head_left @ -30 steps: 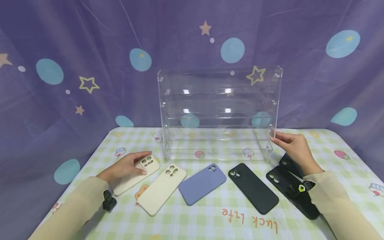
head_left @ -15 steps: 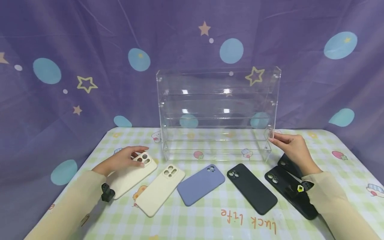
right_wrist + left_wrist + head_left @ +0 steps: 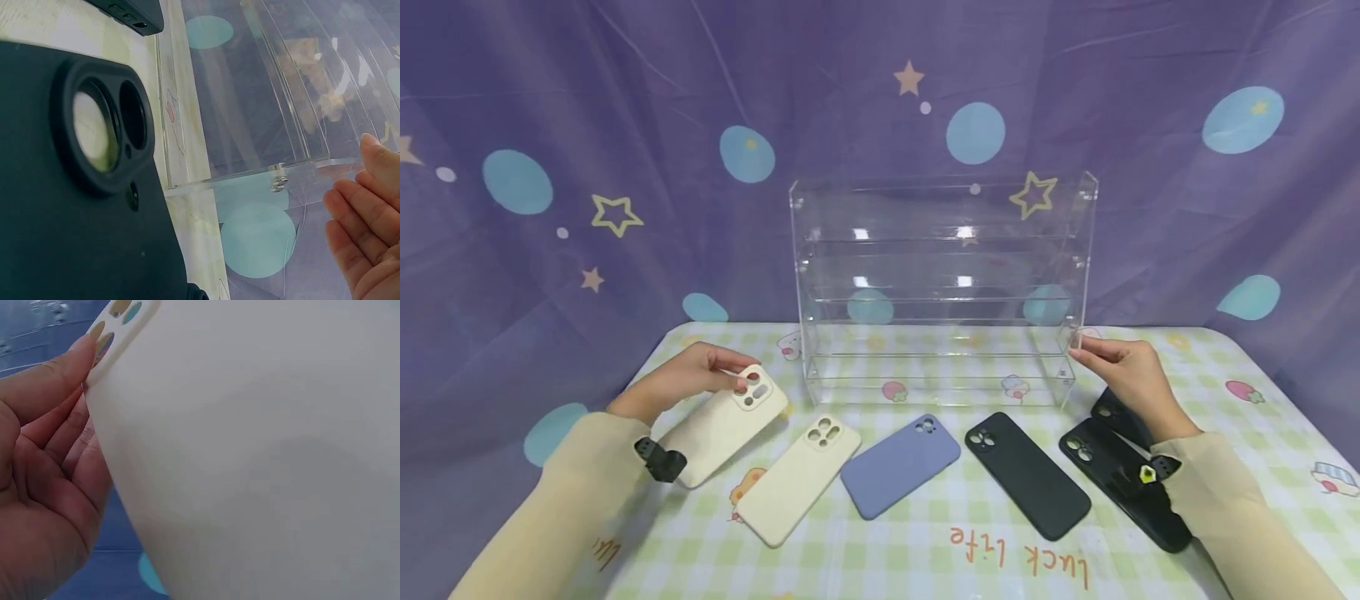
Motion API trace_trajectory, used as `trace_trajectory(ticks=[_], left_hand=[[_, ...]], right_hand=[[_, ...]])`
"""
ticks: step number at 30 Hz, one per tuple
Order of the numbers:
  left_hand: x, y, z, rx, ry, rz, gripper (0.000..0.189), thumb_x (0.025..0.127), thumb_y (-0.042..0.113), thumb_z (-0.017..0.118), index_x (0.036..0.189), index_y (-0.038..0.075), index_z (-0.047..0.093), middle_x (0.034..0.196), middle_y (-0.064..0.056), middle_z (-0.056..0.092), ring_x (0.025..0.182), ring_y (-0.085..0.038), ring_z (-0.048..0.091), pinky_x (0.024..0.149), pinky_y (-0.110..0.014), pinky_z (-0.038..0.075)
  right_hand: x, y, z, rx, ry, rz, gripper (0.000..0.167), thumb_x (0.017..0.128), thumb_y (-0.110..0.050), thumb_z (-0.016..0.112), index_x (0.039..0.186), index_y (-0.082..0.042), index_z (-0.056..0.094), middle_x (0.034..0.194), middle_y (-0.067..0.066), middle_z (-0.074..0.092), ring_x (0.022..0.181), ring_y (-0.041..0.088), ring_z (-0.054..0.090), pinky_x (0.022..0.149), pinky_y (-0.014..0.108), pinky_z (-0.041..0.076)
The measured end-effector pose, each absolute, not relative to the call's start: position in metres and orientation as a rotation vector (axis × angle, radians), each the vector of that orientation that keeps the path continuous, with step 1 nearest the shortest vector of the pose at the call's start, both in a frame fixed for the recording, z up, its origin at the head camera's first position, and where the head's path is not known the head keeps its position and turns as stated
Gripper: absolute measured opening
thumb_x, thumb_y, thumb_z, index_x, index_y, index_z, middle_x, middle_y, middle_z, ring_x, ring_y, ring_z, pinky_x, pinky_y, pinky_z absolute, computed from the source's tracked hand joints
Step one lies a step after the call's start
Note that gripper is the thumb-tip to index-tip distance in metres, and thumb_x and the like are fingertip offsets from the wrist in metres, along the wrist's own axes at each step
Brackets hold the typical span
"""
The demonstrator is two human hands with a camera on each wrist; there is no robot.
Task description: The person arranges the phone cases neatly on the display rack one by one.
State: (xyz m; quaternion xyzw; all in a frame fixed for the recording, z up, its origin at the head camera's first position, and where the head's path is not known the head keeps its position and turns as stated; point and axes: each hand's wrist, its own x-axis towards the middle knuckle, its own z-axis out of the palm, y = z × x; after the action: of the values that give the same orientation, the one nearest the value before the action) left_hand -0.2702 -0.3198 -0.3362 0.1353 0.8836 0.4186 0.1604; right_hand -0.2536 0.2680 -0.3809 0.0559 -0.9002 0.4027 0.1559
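Note:
My left hand (image 3: 688,375) pinches a cream-white phone case (image 3: 726,433) by its camera-cutout end. The case is tilted, its upper end raised off the tablecloth; whether the lower end touches the cloth is hard to tell. In the left wrist view the thumb lies over the cutouts with the fingers behind the case (image 3: 250,456). At the right, my right hand (image 3: 1131,375) grips the lower side panel of a clear acrylic tiered rack (image 3: 943,287) between thumb and fingers. The rack stands upright at the back of the table, and its tiers hold nothing.
Across the front lie a second cream case (image 3: 801,483), a blue-purple case (image 3: 901,468) and a black case (image 3: 1028,479). Two more black cases, one glossy (image 3: 1123,483) and one behind it (image 3: 1116,412), lie partly under my right arm. A purple curtain (image 3: 625,108) hangs behind.
My left hand has shifted from lying over the cream case to its camera end and raised that end off the cloth. The right hand stays on the rack's side.

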Motion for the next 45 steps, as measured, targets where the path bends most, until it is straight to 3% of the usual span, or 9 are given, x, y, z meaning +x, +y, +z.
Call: trace_trajectory(ticks=[3,8,12,14,21,26,33,41,45], left_hand=[[-0.267,-0.317,-0.319,0.414,2.582,1.19,0.048,0.087,0.016,0.068,0.128,-0.006,0.054,0.115,-0.016,0.066,0.088,-0.006,0.065,0.067,-0.02,0.051],[-0.258,-0.307,-0.278,0.431,2.698,1.258,0.046,0.091,0.014,0.063,0.13,-0.007,0.051,0.108,-0.007,0.069,0.084,-0.002,0.065,0.071,-0.023,0.053],[-0.254,-0.294,-0.248,0.401,2.735,1.524,0.047,0.092,0.012,0.062,0.132,-0.009,0.048,0.093,0.015,0.069,0.08,0.0,0.064,0.067,-0.02,0.053],[-0.254,-0.285,-0.235,0.353,2.723,1.678,0.049,0.092,0.014,0.062,0.134,-0.006,0.047,0.088,0.018,0.069,0.08,0.001,0.063,0.067,-0.018,0.052],[-0.263,-0.24,-0.208,0.299,2.506,2.215,0.046,0.089,0.009,0.064,0.131,-0.004,0.05,0.087,0.01,0.07,0.075,-0.003,0.064,0.065,-0.016,0.052],[-0.271,-0.213,-0.2,0.341,2.315,2.489,0.034,0.087,0.002,0.065,0.12,-0.002,0.057,0.087,0.005,0.069,0.073,-0.006,0.064,0.064,-0.017,0.052],[-0.287,-0.181,-0.182,0.3,2.059,2.838,0.028,0.085,-0.007,0.062,0.113,-0.002,0.061,0.084,-0.002,0.068,0.068,-0.01,0.063,0.058,-0.019,0.053],[-0.314,-0.154,-0.155,0.143,1.682,3.195,0.032,0.086,-0.007,0.061,0.118,-0.005,0.059,0.086,-0.007,0.064,0.067,-0.013,0.061,0.054,-0.019,0.052],[-0.327,-0.139,-0.144,0.059,1.511,3.339,0.034,0.088,-0.007,0.059,0.122,-0.006,0.054,0.084,-0.007,0.06,0.067,-0.013,0.059,0.055,-0.02,0.053]], right_hand=[[-0.254,0.267,-0.381,0.167,-2.581,1.148,0.044,0.089,-0.034,0.066,0.116,0.001,0.065,0.115,0.019,0.063,0.106,0.032,0.058,0.081,0.026,0.052],[-0.254,0.267,-0.38,0.179,-2.58,1.165,0.045,0.09,-0.033,0.064,0.116,0.003,0.064,0.115,0.021,0.062,0.108,0.037,0.057,0.087,0.052,0.048],[-0.254,0.267,-0.38,0.178,-2.576,1.155,0.044,0.089,-0.034,0.065,0.115,0.002,0.065,0.113,0.019,0.064,0.106,0.032,0.058,0.084,0.036,0.052],[-0.253,0.267,-0.381,0.178,-2.568,1.159,0.043,0.089,-0.033,0.066,0.114,0.002,0.066,0.112,0.018,0.065,0.1,0.014,0.062,0.079,0.02,0.051],[-0.253,0.268,-0.382,0.174,-2.568,1.161,0.044,0.09,-0.033,0.065,0.116,0.003,0.065,0.113,0.02,0.063,0.107,0.033,0.058,0.084,0.03,0.052],[-0.255,0.264,-0.383,0.183,-2.552,1.156,0.042,0.089,-0.032,0.066,0.113,0.002,0.066,0.111,0.018,0.065,0.095,0.002,0.059,0.072,0.003,0.039],[-0.256,0.263,-0.381,0.194,-2.56,1.172,0.044,0.09,-0.033,0.064,0.115,0.003,0.065,0.114,0.019,0.064,0.107,0.034,0.058,0.078,0.015,0.048],[-0.256,0.262,-0.381,0.2,-2.559,1.163,0.043,0.09,-0.031,0.064,0.115,0.004,0.065,0.113,0.019,0.064,0.107,0.035,0.058,0.08,0.017,0.049],[-0.256,0.262,-0.382,0.196,-2.557,1.158,0.042,0.09,-0.031,0.065,0.113,0.003,0.066,0.112,0.019,0.064,0.105,0.03,0.059,0.074,0.006,0.043]])
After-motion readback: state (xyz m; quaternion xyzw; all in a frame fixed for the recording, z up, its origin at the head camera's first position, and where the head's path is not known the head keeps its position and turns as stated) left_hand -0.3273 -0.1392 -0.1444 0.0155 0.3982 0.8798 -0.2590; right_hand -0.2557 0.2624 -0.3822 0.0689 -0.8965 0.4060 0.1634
